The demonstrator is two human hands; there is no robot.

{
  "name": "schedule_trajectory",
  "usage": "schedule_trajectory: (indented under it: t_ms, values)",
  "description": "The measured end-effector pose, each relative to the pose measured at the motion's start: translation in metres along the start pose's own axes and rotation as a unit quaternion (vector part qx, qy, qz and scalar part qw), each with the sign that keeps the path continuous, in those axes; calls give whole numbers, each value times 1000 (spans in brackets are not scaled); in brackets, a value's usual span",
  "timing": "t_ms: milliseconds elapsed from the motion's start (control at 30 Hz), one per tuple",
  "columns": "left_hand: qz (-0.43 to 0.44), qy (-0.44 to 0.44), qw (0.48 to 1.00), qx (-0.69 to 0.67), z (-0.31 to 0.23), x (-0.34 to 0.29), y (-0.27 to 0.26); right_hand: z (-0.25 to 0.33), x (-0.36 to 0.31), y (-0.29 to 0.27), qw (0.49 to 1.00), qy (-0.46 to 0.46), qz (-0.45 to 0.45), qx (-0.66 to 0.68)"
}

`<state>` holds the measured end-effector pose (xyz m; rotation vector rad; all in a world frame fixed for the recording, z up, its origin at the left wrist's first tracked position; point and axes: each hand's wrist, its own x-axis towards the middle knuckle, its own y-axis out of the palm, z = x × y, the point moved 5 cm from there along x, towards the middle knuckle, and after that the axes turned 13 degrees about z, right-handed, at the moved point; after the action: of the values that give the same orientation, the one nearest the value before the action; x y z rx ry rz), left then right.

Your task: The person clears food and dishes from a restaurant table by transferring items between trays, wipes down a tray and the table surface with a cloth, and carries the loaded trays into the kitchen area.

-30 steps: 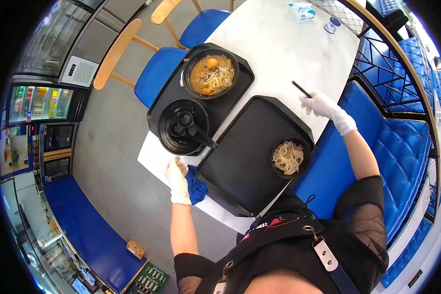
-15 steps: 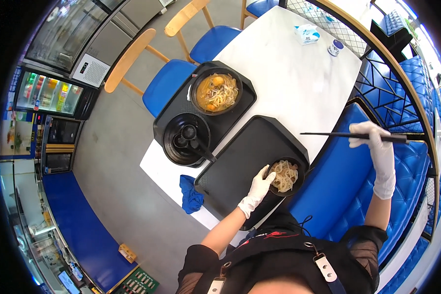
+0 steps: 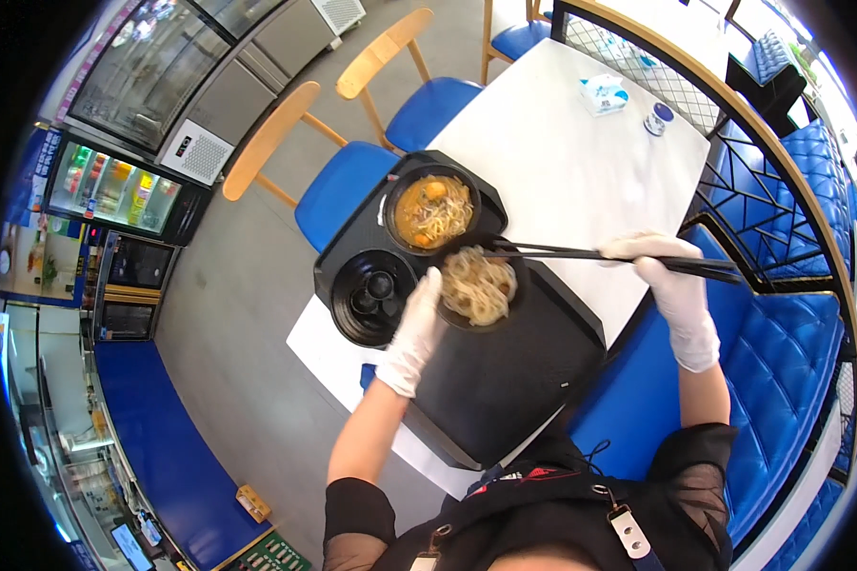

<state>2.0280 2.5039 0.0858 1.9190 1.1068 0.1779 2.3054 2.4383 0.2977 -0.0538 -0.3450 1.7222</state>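
Left hand (image 3: 417, 333) grips one of two noodle bowls (image 3: 508, 312), right hand (image 3: 674, 291) two chopsticks (image 3: 571, 254)

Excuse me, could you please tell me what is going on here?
A person in white gloves is handling a noodle bowl with the left hand, gripping its left side. The right hand holds chopsticks, their tips over that bowl's far edge. It overlaps the edge of the soup bowl in this view, which sits on the far tray beside a black bowl with black ladles. The near tray lies alongside.
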Motion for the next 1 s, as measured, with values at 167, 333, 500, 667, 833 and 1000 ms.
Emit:
schedule_trajectory:
  t_ms: [167, 333, 500, 667, 833, 1000]
  values:
    - [-71, 68, 980, 171, -102, 20, -25, -6, 72, 53, 999, -13, 35, 3]
    - [-88, 132, 943, 291, -145, 30, -38, -35, 131, 105, 992, -81, 47, 87]
    - [-138, 157, 890, 404, -167, 50, -35, -91, 164, 118, 981, -81, 32, 174]
    - [-174, 172, 846, 473, -176, 62, -33, -128, 170, 121, 978, -4, 5, 210]
    - [-138, 200, 834, 496, -169, 77, -20, -151, 167, 115, 988, 13, -17, 156]
    - [-166, 216, 712, 647, -173, 81, -13, -146, 159, 104, 994, -5, -10, 106]
